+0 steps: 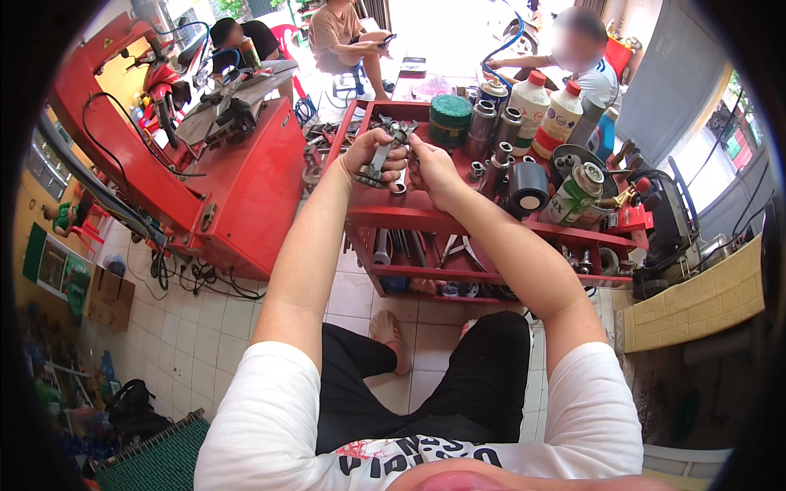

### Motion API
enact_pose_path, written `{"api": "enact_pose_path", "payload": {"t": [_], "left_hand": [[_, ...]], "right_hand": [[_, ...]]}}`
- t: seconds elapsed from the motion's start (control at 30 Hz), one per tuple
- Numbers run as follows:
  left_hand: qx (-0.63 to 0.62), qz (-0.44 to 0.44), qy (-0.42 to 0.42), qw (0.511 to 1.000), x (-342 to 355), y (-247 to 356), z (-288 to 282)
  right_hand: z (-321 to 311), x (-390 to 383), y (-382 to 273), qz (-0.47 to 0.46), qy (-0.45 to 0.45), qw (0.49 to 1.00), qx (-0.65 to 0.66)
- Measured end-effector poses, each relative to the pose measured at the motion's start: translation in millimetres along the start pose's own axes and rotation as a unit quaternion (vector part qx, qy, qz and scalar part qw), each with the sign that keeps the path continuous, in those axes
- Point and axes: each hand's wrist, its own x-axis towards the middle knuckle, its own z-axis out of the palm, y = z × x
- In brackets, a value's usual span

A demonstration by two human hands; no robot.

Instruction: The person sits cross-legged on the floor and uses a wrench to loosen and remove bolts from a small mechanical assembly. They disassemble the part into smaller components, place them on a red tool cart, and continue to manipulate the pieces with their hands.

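Over the near left part of the red tool cart (pixel 458 217), both of my hands are raised together. My left hand (pixel 372 155) is closed round a grey metal part (pixel 381 155), which has a flat arm and a pronged upper end. From the other side, my right hand (pixel 434 170) pinches at that upper end with thumb and curled fingers; its fingertips are partly hidden. Just beyond the hands stand a dark green tub (pixel 449 119) and several large metal sockets (pixel 481 127).
Bottles (pixel 532 105), a spray can (pixel 575 192) and a dark cylinder (pixel 528 186) crowd the cart's right side. Hand tools lie on its lower shelf. A red tyre-changing machine (pixel 246 196) stands at left. People sit beyond, including one person in tan (pixel 337 37).
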Motion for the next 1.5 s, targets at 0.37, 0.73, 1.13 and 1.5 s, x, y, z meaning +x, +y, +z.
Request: {"api": "enact_pose_path", "payload": {"t": [0.37,0.73,1.13,1.5], "left_hand": [[0.014,0.032,0.008,0.999,0,1,-2],[0.017,0.043,-0.012,0.999,0,2,-4],[0.052,0.026,0.029,0.998,1,-1,-1],[0.044,0.081,0.073,0.993,-5,1,9]], "right_hand": [[-5,12,12,-0.099,-0.031,0.995,0.005],[-1,7,6,-0.145,0.016,0.989,-0.028],[0,2,1,-0.058,0.010,0.998,-0.002],[-2,11,8,-0.131,0.019,0.991,0.026]]}}
